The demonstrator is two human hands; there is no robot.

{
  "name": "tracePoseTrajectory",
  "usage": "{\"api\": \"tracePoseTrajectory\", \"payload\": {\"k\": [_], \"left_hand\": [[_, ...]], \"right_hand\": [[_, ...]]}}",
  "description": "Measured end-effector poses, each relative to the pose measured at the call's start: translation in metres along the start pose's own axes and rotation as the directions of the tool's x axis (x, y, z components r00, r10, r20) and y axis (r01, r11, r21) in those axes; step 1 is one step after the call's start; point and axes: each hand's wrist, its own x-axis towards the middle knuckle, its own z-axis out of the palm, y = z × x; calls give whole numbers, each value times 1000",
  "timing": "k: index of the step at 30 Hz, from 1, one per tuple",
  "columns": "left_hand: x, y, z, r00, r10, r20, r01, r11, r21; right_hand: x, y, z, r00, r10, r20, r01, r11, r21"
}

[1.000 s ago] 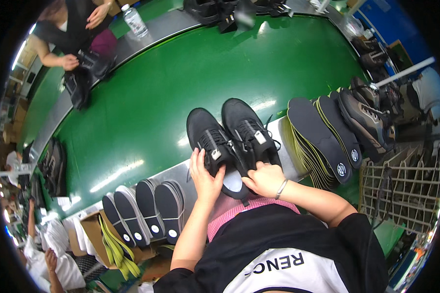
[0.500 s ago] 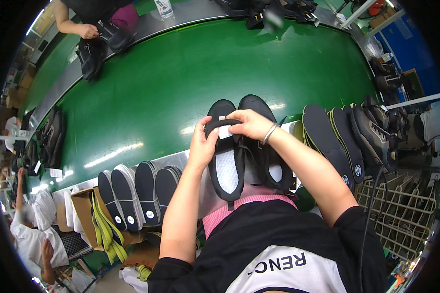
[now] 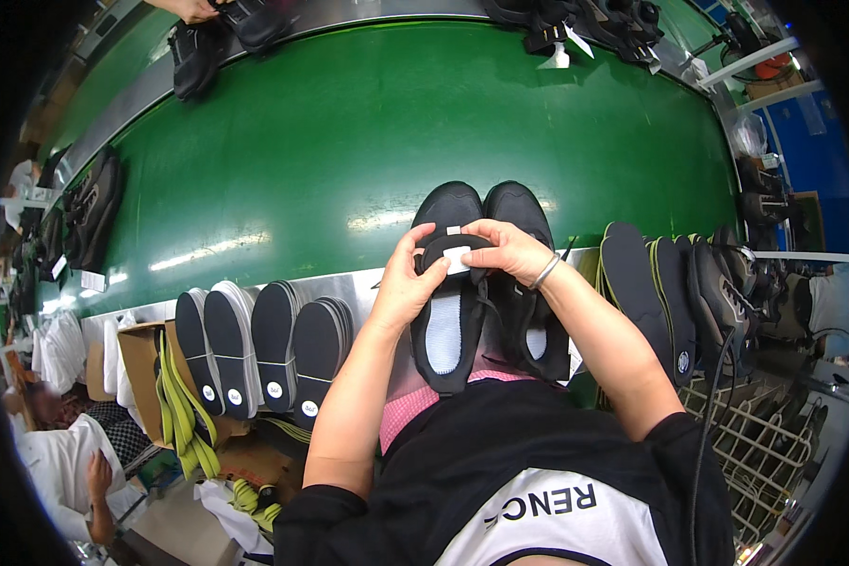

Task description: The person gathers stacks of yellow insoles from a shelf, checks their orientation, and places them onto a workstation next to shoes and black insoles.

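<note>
Two black shoes lie side by side in front of me, toes pointing away, at the near edge of the green work surface. The left shoe (image 3: 445, 204) has its tongue (image 3: 432, 253) pulled up, with a white label (image 3: 457, 259) on it. My left hand (image 3: 411, 288) pinches the tongue's left side between thumb and fingers. On the other side my right hand (image 3: 511, 253), a metal bangle at its wrist, grips the tongue beside the label. A pale insole lining shows inside this shoe. The right shoe (image 3: 521, 209) rests partly under my right hand, untouched by my left.
Bundled dark insoles (image 3: 228, 344) stand to my left beside a cardboard box (image 3: 141, 363) with yellow-green strips. More insoles (image 3: 629, 292) and shoes (image 3: 712, 283) are at right, above a wire rack (image 3: 759, 472). The green conveyor belt (image 3: 349, 141) stretches ahead; a co-worker's hand (image 3: 193, 9) touches shoes far left.
My view has tilted and shifted, so the far co-worker is mostly out of the picture. Both hands keep hold of the tongue, whose label now faces me more fully.
</note>
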Motion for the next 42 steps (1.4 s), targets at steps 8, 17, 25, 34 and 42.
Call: {"api": "tracePoseTrajectory", "payload": {"k": [8,17,25,34,42], "left_hand": [[1,0,-1,999,26,33,-25,999,-29],[2,2,-4,998,-11,66,8,999,39],[5,-3,-4,999,-14,44,13,999,34],[7,-6,-2,999,1,36,-1,1000,19],[3,-10,-5,998,49,29,-47,998,-45]], "right_hand": [[1,-4,1,999,47,6,-46,998,-49],[1,-2,1,999,39,-24,-41,995,-88],[2,0,-1,998,60,-37,-65,987,-147],[5,6,-4,997,56,-47,-61,991,-115],[4,5,1,999,24,-23,-25,998,-55]]}}
